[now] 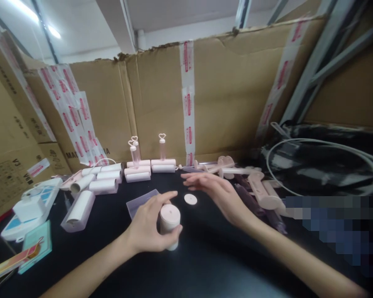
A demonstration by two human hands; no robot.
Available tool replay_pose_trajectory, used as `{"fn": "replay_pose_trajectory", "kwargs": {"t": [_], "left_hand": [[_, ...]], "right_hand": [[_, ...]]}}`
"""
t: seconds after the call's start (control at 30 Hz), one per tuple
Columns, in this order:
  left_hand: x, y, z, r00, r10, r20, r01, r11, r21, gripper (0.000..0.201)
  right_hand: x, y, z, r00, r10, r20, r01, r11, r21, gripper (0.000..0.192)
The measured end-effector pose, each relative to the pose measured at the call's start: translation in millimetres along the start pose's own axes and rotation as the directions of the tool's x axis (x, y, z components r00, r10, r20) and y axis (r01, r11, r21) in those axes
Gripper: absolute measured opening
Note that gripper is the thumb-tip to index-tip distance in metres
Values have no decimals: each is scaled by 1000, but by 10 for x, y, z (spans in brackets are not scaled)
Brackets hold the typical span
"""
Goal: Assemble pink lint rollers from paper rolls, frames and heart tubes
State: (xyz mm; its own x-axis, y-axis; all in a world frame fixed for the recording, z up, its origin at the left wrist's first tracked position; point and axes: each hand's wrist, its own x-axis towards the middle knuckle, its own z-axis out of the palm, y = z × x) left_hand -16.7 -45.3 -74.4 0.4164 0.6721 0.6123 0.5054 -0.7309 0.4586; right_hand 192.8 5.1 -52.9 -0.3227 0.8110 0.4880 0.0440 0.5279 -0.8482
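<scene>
My left hand [151, 225] grips a pale pink roll [169, 223] that stands upright on the black table [205, 260]. A small round white disc [190, 199] lies flat on the table just beyond the roll. My right hand [219, 191] hovers open, fingers spread and pointing left, just right of the disc and apart from it. A clear plastic sheet [139, 203] lies behind my left hand.
Several white rolls [104, 182] are stacked at the back left, some with heart-topped pink handles [162, 147]. Pink roller handles [261, 190] lie at the right. A white device [27, 207] and teal card [34, 244] sit left. Cardboard walls [230, 91] enclose the back; a white cable [323, 142] loops at the right.
</scene>
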Motion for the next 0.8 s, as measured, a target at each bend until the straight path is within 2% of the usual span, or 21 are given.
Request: {"fn": "replay_pose_trajectory", "kwargs": {"t": [0.03,0.07,0.13,0.2,0.23,0.3,0.37,0.4,0.43,0.5,0.53,0.57,0.6,0.67,0.8], "left_hand": [[27,40,-70,998,18,56,-21,997,69,62],[50,79,-133,993,19,115,-35,991,133,61],[82,137,-225,976,-31,217,-20,973,229,58],[105,142,-261,960,-92,266,28,971,237,46],[118,121,-263,955,-121,270,66,977,205,35],[153,45,-249,955,-217,201,207,976,69,15],[198,-44,-232,931,-366,11,363,917,-165,14],[221,-80,-225,888,-447,-107,397,864,-310,16],[241,-107,-218,826,-523,-211,391,800,-455,18],[266,-127,-194,701,-641,-311,310,668,-677,22],[269,-123,-173,661,-685,-307,278,603,-748,24],[266,-112,-145,639,-717,-277,264,543,-797,26],[258,-96,-111,634,-734,-241,263,499,-826,28],[230,-55,-35,643,-738,-206,262,464,-846,30],[174,38,74,642,-745,-183,212,401,-891,32]], "right_hand": [[46,92,-69,1000,-5,-23,2,991,-131,24],[79,195,-130,1000,-2,3,3,955,-297,21],[110,396,-210,993,57,99,9,826,-564,25],[111,518,-235,979,122,164,18,747,-664,24],[108,531,-228,974,133,181,23,745,-667,20],[107,459,-185,981,100,165,16,809,-587,18],[102,293,-112,996,54,74,-24,930,-368,24],[91,197,-68,998,60,23,-54,975,-216,28],[74,106,-21,996,84,-17,-85,994,-64,30],[17,-34,72,989,137,-52,-128,979,159,31],[-18,-74,117,987,147,-61,-130,967,217,31],[-54,-94,159,988,141,-69,-120,962,246,30],[-89,-99,197,990,121,-78,-98,962,256,28],[-155,-83,263,994,60,-88,-37,972,234,26],[-266,-64,337,986,-104,-133,113,991,66,24]]}}
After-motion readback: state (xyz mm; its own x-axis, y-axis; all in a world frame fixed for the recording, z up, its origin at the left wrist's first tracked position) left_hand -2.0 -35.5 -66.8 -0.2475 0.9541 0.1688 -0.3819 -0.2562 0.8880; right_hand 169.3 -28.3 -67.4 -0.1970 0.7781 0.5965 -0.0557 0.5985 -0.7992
